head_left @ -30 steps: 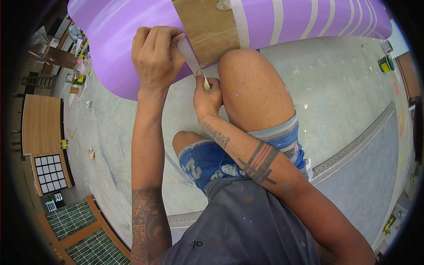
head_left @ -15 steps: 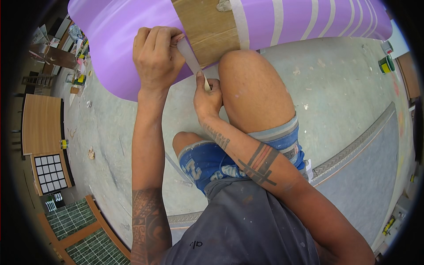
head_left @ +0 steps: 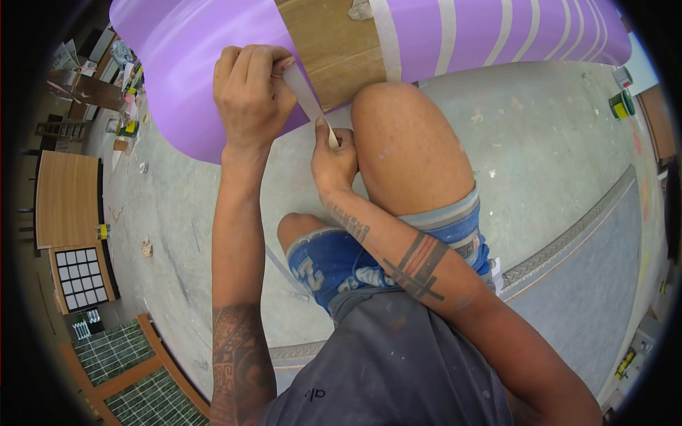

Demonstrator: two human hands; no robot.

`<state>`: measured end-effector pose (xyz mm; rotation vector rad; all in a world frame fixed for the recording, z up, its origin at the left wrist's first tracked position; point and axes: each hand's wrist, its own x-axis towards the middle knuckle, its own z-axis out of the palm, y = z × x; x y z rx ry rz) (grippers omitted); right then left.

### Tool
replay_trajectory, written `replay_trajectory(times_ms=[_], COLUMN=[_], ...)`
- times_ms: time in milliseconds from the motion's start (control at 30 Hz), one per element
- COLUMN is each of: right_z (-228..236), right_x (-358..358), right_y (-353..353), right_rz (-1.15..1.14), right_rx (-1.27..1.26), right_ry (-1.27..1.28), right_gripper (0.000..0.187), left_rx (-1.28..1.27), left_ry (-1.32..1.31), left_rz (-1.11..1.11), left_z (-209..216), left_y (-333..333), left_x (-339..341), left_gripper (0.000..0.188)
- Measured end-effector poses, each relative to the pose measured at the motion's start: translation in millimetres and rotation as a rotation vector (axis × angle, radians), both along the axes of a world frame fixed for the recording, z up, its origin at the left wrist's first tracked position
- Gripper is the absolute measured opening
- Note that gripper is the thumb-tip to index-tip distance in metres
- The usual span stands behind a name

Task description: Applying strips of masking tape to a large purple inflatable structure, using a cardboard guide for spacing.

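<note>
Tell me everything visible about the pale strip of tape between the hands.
The pale off-white strip of tape looks thin and papery. It slants down rightward, apparently taut, from the pinching bare left hand to the bare right hand, which holds it near its narrower-looking visible lower end. It passes before the glossy purple curved panel; whether they touch is unclear.

Two hands (head_left: 254,92) (head_left: 334,167); one pale tape strip (head_left: 305,92); one brown section (head_left: 337,57).

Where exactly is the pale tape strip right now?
In the head view, the pale tape strip runs between the left hand and the right hand, in the upper part slightly left of centre, beside the brown section.
</note>
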<state>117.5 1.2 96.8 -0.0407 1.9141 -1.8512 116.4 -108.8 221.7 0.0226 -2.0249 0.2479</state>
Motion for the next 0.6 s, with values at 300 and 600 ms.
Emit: replay_trajectory(times_ms=[300,600], right_z=[0.8,0.5], right_x=[-2.6,-3.4], right_y=[-0.2,-1.2], right_rz=[0.031,0.03], right_rx=[0.021,0.009], right_ry=[-0.036,-0.059], right_gripper=[0.059,0.058], left_rx=[0.005,-0.01], left_ry=[0.012,-0.014], left_rz=[0.005,0.01], left_z=[-3.3,0.8], left_y=[-1.2,2.1], left_x=[-1.3,1.1], left_gripper=[0.022,0.02])
